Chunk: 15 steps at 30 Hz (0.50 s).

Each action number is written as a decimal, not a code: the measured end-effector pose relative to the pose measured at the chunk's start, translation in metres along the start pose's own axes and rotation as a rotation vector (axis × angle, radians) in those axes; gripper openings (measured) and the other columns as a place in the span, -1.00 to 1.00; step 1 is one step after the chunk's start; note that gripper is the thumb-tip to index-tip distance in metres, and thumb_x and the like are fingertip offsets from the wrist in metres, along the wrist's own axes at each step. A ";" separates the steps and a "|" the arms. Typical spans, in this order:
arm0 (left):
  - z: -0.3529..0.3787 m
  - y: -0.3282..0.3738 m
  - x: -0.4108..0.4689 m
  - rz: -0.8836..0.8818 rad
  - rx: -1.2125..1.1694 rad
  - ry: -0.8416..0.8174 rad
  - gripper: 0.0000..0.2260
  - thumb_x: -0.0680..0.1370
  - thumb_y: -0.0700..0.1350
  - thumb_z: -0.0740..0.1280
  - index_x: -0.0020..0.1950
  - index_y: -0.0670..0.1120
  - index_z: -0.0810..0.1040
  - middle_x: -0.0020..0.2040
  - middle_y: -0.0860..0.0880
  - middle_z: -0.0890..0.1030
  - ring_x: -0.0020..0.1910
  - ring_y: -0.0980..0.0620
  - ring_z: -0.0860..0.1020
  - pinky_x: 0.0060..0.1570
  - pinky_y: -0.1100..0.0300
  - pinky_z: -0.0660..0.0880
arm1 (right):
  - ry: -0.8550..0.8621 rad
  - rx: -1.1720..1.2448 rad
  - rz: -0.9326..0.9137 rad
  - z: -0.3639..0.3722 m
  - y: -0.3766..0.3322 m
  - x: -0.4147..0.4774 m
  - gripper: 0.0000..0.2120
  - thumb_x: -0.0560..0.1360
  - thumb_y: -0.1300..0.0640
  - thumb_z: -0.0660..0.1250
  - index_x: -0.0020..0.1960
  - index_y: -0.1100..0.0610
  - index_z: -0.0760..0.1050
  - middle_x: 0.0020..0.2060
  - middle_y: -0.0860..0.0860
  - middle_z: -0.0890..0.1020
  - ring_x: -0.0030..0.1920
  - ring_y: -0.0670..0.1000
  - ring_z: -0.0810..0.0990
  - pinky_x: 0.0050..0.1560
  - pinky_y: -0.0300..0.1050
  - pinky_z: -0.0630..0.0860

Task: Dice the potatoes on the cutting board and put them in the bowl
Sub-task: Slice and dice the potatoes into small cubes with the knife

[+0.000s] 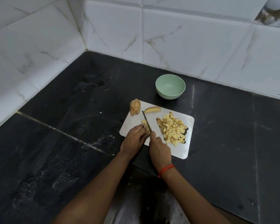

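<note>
1. One left hand (132, 139) has its curled fingers clamped down on a small potato piece (143, 122), pinning it to the single cutting board (179, 151).
2. One potato chunk (135, 107), skin showing, sits at the board's far-left corner, partly over the edge on the dark counter (55, 143).
3. One knife (146, 121) has its blade against the pinned piece, tip pointing away.
4. One wedge (152, 109) lies on the board just past the knife tip.
5. One right hand (159, 149) is wrapped round the knife handle, with one red thread (166, 169) on its wrist.
6. One green bowl (170, 86) stands on the counter just beyond the board.
7. One pile of diced potato (173, 129), too many cubes to count, covers the board's right part.
</note>
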<state>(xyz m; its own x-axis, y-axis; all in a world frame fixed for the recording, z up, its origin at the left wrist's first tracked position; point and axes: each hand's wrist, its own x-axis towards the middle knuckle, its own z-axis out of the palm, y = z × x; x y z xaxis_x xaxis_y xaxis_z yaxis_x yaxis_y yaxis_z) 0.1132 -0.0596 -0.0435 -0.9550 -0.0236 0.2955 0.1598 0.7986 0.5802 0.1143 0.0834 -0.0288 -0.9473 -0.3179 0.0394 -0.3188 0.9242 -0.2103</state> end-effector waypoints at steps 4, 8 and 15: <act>0.000 0.000 0.000 -0.027 -0.017 -0.008 -0.74 0.62 -0.13 0.38 0.26 -0.21 0.63 0.28 -0.15 0.62 0.38 -0.03 0.49 0.37 0.20 0.33 | -0.049 0.046 -0.007 0.001 0.003 0.002 -0.76 0.64 0.19 0.05 0.29 0.06 0.13 -0.09 0.08 0.58 -0.24 0.18 0.64 -0.36 -0.01 0.46; -0.001 -0.002 -0.001 -0.022 -0.032 -0.019 -0.73 0.60 -0.17 0.38 0.27 -0.23 0.61 0.28 -0.17 0.62 0.38 -0.06 0.50 0.37 0.08 0.40 | 0.020 0.061 -0.009 0.001 -0.004 0.001 -0.69 0.58 0.22 0.22 0.25 0.09 0.17 -0.20 0.09 0.59 -0.40 0.14 0.61 -0.50 -0.10 0.34; 0.000 -0.003 -0.001 -0.023 -0.050 -0.026 -0.74 0.63 -0.20 0.32 0.31 -0.19 0.60 0.29 -0.15 0.61 0.41 -0.03 0.46 0.42 0.15 0.33 | -0.029 -0.050 -0.052 -0.010 -0.013 0.010 -0.54 0.64 0.22 0.08 0.47 0.02 0.02 -0.09 0.12 0.58 -0.29 0.15 0.66 -0.39 -0.05 0.51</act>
<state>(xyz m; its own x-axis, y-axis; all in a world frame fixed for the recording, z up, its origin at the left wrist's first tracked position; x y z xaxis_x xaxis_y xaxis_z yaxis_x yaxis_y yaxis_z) 0.1134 -0.0620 -0.0453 -0.9646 -0.0256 0.2624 0.1494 0.7668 0.6243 0.1090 0.0700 -0.0163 -0.9283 -0.3712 0.0209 -0.3696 0.9153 -0.1599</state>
